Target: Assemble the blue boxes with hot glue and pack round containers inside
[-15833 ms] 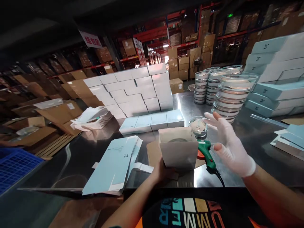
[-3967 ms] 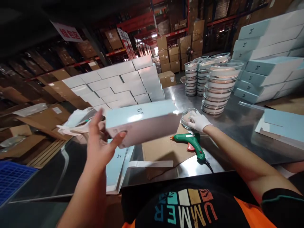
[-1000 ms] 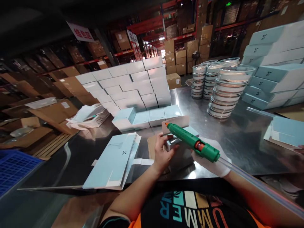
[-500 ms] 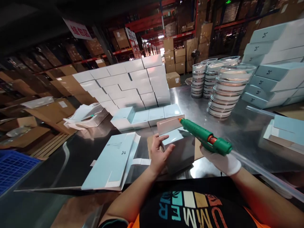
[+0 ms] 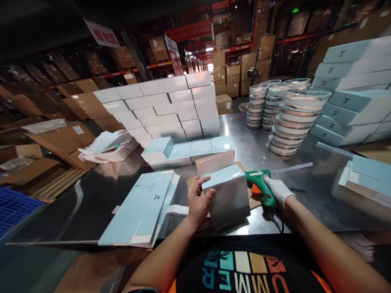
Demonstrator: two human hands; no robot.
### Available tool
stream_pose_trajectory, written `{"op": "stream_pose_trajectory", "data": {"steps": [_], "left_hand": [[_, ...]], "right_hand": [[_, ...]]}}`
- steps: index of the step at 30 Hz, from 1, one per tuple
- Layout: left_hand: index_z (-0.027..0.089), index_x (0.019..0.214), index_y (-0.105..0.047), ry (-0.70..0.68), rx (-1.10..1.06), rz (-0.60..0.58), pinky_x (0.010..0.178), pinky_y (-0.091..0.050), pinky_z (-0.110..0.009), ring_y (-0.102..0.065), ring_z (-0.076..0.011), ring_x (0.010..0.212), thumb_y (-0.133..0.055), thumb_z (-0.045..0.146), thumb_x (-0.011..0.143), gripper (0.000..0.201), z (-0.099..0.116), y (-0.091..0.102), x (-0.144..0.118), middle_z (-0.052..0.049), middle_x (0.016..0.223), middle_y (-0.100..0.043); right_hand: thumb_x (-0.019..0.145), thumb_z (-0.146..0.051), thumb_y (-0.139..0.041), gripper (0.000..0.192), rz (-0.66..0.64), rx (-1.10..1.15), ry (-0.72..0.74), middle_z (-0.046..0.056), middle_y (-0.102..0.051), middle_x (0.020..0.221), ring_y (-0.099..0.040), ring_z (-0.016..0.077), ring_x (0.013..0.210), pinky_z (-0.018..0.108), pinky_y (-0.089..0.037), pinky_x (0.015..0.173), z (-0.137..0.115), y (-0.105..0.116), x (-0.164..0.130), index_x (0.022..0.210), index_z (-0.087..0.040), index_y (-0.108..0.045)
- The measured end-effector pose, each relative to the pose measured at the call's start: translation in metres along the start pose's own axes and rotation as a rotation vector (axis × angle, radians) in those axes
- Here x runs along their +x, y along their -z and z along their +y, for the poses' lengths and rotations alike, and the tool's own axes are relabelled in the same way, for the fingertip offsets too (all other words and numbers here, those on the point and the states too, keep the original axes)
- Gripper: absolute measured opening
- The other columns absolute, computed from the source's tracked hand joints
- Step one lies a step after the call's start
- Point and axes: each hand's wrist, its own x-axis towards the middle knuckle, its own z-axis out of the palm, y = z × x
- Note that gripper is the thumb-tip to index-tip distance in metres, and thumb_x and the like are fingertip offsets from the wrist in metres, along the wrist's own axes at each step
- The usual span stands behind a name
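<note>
My bare left hand (image 5: 198,201) grips the left edge of a pale blue box (image 5: 230,197), thumb on the near side and fingers over the top. The box stands tilted on the table, with a raised pinkish flap (image 5: 214,162) behind its top. My right hand (image 5: 278,190), in a white glove, is closed around the handle of a green glue gun (image 5: 265,185) with an orange trigger. The gun lies level at the box's right side, and its nozzle is hidden behind the box. A clear glue stick (image 5: 295,167) sticks out of its back. Brown cardboard (image 5: 255,200) shows under the box.
Flat blue box blanks (image 5: 139,207) lie on the left of the metal table (image 5: 244,140). White boxes (image 5: 165,106) form a wall behind, with short blue ones in front. Stacked round clear containers (image 5: 290,122) and blue boxes (image 5: 351,97) stand at right. A white basket (image 5: 113,148) sits far left.
My right hand has turned the glue gun from pointing across the box top to lying beside its right side, lower down. My left hand keeps its hold while the box has tilted slightly.
</note>
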Motion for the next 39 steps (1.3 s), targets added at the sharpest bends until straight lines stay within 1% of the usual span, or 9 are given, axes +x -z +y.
{"op": "stream_pose_trajectory", "data": {"steps": [3, 5, 9, 13, 18, 23, 30, 35, 39], "left_hand": [[0.021, 0.112, -0.083, -0.002, 0.013, -0.02, 0.101, -0.054, -0.038, -0.069, -0.0324, 0.127, -0.078, 0.078, 0.084, 0.063, 0.001, 0.0, 0.002, -0.012, 0.117, -0.077], [0.021, 0.111, -0.083, -0.026, 0.021, -0.032, 0.101, -0.055, -0.038, -0.068, -0.0333, 0.129, -0.077, 0.079, 0.083, 0.064, 0.0, -0.001, 0.002, -0.013, 0.116, -0.078], [0.021, 0.111, -0.083, -0.094, 0.017, -0.08, 0.1, -0.057, -0.039, -0.07, -0.0322, 0.125, -0.076, 0.078, 0.085, 0.064, -0.004, -0.003, 0.001, -0.013, 0.116, -0.079], [0.02, 0.111, -0.081, -0.14, -0.001, -0.153, 0.102, -0.056, -0.041, -0.07, -0.0328, 0.125, -0.075, 0.077, 0.087, 0.062, -0.011, 0.002, 0.001, -0.013, 0.11, -0.078], [0.022, 0.112, -0.071, -0.199, -0.102, -0.237, 0.107, -0.056, -0.048, -0.07, -0.0329, 0.126, -0.079, 0.07, 0.088, 0.054, -0.01, 0.006, 0.003, -0.015, 0.131, -0.071], [0.028, 0.117, -0.065, -0.24, -0.237, -0.179, 0.108, -0.058, -0.053, -0.074, -0.0301, 0.119, -0.088, 0.062, 0.084, 0.052, -0.004, 0.004, 0.01, -0.008, 0.108, -0.074], [0.027, 0.095, -0.084, -0.363, -0.097, -0.421, 0.099, -0.065, -0.052, -0.076, -0.0301, 0.11, -0.088, 0.057, 0.086, 0.031, 0.008, 0.027, 0.029, -0.01, 0.1, -0.076], [0.031, 0.112, -0.086, -0.309, 0.023, -0.86, 0.12, -0.055, -0.056, -0.07, -0.0354, 0.137, -0.082, 0.053, 0.091, 0.031, 0.033, 0.029, 0.05, -0.013, 0.135, -0.078], [0.031, 0.122, -0.084, -0.361, 0.019, -0.943, 0.124, -0.052, -0.057, -0.062, -0.0344, 0.149, -0.074, 0.037, 0.097, 0.028, 0.046, 0.027, 0.055, -0.009, 0.14, -0.078]], "right_hand": [[0.084, -0.049, -0.081, 0.039, 0.109, -0.117, 0.154, 0.01, -0.074, 0.069, -0.076, 0.0314, 0.086, 0.037, -0.062, 0.072, -0.006, 0.005, 0.001, 0.06, -0.025, -0.062], [0.083, -0.051, -0.082, 0.029, 0.124, -0.146, 0.252, 0.01, -0.08, 0.087, -0.074, 0.0336, 0.107, 0.039, -0.062, 0.088, -0.012, -0.003, -0.006, 0.074, -0.025, -0.073], [0.09, -0.059, -0.071, 0.055, -0.16, -0.124, 0.495, 0.01, -0.078, 0.131, -0.07, 0.0307, 0.126, 0.043, -0.059, 0.105, -0.026, -0.047, -0.021, 0.134, -0.026, -0.072], [0.093, -0.056, -0.068, 0.047, -0.327, -0.168, 0.596, 0.008, -0.078, 0.116, -0.071, 0.0303, 0.116, 0.048, -0.057, 0.109, -0.031, -0.075, -0.021, 0.126, -0.023, -0.072], [0.074, -0.061, -0.094, 0.07, -0.447, -0.24, 0.852, 0.016, -0.067, 0.148, -0.061, 0.0365, 0.142, 0.051, -0.053, 0.117, -0.017, -0.053, -0.014, 0.127, -0.024, -0.066], [0.094, -0.05, -0.083, 0.037, -0.546, -0.284, 0.903, 0.017, -0.06, 0.161, -0.059, 0.032, 0.15, 0.056, -0.049, 0.122, -0.011, -0.034, -0.023, 0.12, -0.028, -0.067], [0.102, -0.035, -0.076, 0.017, -0.62, -0.215, 0.987, 0.008, -0.073, 0.147, -0.067, 0.0297, 0.142, 0.059, -0.052, 0.121, -0.022, -0.04, -0.033, 0.119, -0.037, -0.076], [0.102, -0.029, -0.076, 0.025, -0.651, -0.183, 0.991, 0.004, -0.073, 0.147, -0.065, 0.0284, 0.144, 0.056, -0.052, 0.122, -0.015, -0.039, -0.036, 0.123, -0.043, -0.079], [0.105, -0.027, -0.072, 0.031, -0.636, -0.187, 0.997, 0.001, -0.063, 0.161, -0.058, 0.0255, 0.151, 0.051, -0.046, 0.127, -0.008, -0.038, -0.041, 0.129, -0.046, -0.079]]}}
